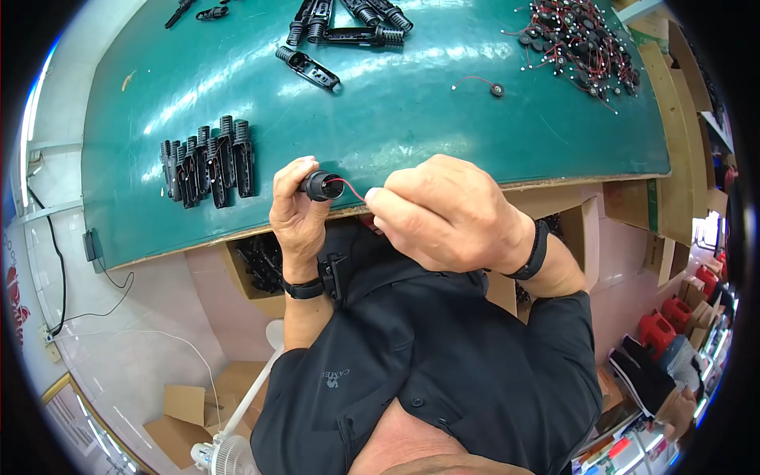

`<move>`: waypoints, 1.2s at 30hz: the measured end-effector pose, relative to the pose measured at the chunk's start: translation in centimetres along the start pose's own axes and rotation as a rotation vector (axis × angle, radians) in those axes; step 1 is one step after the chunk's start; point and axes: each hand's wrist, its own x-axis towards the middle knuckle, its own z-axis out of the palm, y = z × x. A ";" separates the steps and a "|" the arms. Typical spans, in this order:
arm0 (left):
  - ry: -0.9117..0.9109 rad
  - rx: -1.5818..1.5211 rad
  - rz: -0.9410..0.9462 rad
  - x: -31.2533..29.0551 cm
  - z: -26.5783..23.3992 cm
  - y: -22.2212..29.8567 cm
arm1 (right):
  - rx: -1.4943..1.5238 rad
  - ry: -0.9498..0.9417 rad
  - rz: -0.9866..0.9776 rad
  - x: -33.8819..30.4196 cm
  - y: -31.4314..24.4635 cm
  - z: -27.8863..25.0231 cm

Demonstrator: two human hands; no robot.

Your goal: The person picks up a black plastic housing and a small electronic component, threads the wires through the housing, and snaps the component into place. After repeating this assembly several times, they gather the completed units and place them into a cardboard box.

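The left hand (298, 215) grips a black plastic housing (320, 187) above the near edge of the green tabletop (380, 119), while the right hand (450, 215), just beside it, pinches a thin red wire (351, 188) curving out of the housing's round open end.

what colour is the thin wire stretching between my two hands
The wire is red, seen best in the head view.

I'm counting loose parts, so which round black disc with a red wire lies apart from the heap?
The lone disc left of the heap, its red wire trailing leftward; the others lie tangled together.
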 end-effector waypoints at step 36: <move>-0.082 0.147 -0.055 0.5 0.6 1.4 | 0.166 -0.086 0.288 -1.7 1.6 1.2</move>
